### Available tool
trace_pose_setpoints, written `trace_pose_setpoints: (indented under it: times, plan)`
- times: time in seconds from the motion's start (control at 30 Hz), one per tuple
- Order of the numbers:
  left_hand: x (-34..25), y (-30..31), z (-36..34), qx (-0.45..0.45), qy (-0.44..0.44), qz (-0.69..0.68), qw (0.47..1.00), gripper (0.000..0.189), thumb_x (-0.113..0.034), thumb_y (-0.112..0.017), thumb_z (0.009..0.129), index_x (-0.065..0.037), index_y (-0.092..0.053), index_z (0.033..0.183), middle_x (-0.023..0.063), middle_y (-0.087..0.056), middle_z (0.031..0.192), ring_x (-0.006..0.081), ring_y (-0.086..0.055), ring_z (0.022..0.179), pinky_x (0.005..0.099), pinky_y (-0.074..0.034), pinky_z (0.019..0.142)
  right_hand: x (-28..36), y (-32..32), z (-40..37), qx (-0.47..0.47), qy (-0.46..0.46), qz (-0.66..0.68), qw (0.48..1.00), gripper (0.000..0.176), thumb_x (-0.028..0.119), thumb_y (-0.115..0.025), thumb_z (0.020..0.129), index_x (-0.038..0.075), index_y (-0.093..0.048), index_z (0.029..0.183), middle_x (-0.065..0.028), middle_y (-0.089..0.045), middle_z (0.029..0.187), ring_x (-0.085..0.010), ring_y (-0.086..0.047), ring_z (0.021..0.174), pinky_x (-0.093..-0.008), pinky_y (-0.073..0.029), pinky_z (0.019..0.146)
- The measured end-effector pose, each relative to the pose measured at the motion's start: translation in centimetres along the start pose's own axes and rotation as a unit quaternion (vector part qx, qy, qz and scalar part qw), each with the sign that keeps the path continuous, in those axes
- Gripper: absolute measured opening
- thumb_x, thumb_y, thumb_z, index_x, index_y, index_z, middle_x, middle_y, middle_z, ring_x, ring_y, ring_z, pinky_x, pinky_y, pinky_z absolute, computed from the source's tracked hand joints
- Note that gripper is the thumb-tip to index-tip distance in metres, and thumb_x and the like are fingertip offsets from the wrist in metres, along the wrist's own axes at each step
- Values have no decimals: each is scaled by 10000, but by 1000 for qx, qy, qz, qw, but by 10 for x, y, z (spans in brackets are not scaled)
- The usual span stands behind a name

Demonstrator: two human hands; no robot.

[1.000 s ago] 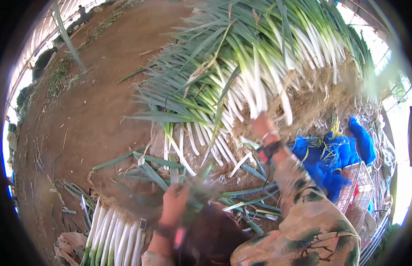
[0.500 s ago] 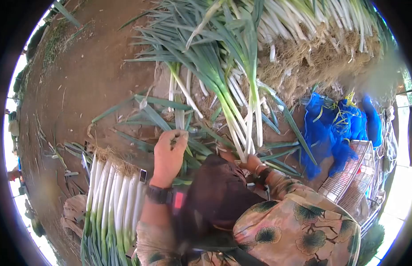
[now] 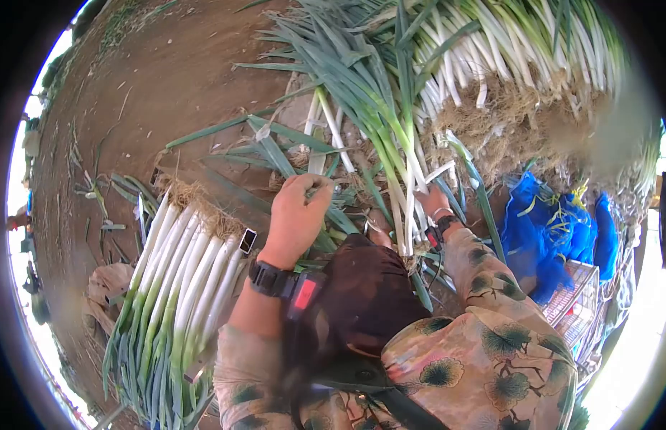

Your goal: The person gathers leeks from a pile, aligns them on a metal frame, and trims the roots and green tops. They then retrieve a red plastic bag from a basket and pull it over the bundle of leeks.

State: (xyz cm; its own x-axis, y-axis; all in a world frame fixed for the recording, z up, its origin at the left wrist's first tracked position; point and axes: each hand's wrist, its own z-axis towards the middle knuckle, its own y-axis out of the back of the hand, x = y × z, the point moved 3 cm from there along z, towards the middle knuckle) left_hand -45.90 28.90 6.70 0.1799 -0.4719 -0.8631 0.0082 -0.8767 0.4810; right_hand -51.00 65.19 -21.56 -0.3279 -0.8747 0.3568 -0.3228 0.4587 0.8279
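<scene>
So the right hand point(image 3: 432, 203) has a small bunch of leeks point(image 3: 396, 159) gripped by the white stems, leaves fanned up and away towards the big pile point(image 3: 516, 54). Left hand point(image 3: 298, 216) is curled narrow, fingers in by the thumb, above loose leaves point(image 3: 272, 150) on the dirt point(image 3: 182, 79); can't tell if anything's pinched in there. Lower left there's a neat row point(image 3: 179, 276) with roots facing away, next to some brown cloth point(image 3: 109, 287). Blue netting point(image 3: 526, 229) sits off right, near a crate point(image 3: 573, 297).
</scene>
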Motion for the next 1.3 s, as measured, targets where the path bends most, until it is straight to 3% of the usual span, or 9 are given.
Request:
trace_pose_setpoints:
  times: [0.2,0.4,0.6,0.7,0.83,0.93,1.07,1.17,1.3]
  plan:
    - [15,0,4,-4,18,-14,1000,255,-192,-610,890,26,-654,1013,114,-644,936,174,-587,869,299,-461,797,40,15,-67,-59,14,120,991,469,380,-604,860,-22,-569,1100,-319,-621,1033,-493,-574,1004,-519,-457,862]
    - [15,-11,11,46,18,-33,998,279,-208,-619,885,35,-649,1020,110,-667,906,171,-603,842,305,-473,783,59,67,-164,76,-42,263,961,367,354,-591,889,18,-587,1037,-111,-632,754,-259,-622,653,-368,-498,588]
    - [19,-26,18,116,-43,-1,992,331,-276,-622,865,18,-675,1007,163,-679,876,215,-635,826,325,-483,771,83,131,-250,440,-141,683,565,312,391,-410,1020,116,-530,1103,47,-379,569,-66,-335,392,-230,-291,365]
    - [23,-35,23,143,-51,31,988,405,-340,-615,863,32,-669,1014,179,-676,867,217,-633,814,338,-488,761,94,154,-279,472,-117,681,547,363,431,-378,1023,102,-507,1106,42,-371,560,-51,-311,374,-224,-272,349]
    - [42,-61,37,174,48,-47,982,497,-467,-614,889,8,-678,1019,78,-646,815,162,-608,743,338,-505,713,93,167,-298,520,-8,577,630,466,503,-450,975,52,-521,1069,21,-410,540,-56,-311,355,-220,-250,329]
    - [25,-59,29,193,124,-333,915,505,-497,-647,873,-9,-666,999,39,-616,801,136,-594,700,310,-518,660,91,172,-310,503,16,486,715,515,514,-472,958,15,-532,1065,7,-435,532,-65,-338,356,-216,-248,334]
    - [6,-23,8,33,120,-438,890,389,-360,-718,848,-2,-659,986,68,-647,839,163,-622,722,337,-515,638,58,167,-290,430,125,277,850,466,458,-446,979,15,-548,1077,-28,-495,557,-105,-416,393,-242,-315,376]
    - [14,-3,13,-134,-12,-475,870,355,-274,-726,830,18,-654,1019,68,-646,838,167,-616,749,341,-500,680,76,169,-267,440,56,314,839,296,262,-536,954,26,-592,1122,-15,-561,795,-100,-512,689,-252,-424,600]
    - [-8,95,-32,-370,-179,-291,864,276,-190,-704,828,-53,-647,1060,94,-646,843,220,-596,711,348,-497,687,166,182,-239,213,334,37,917,308,219,-566,914,1,-566,1132,-28,-554,795,-113,-501,674,-292,-438,613]
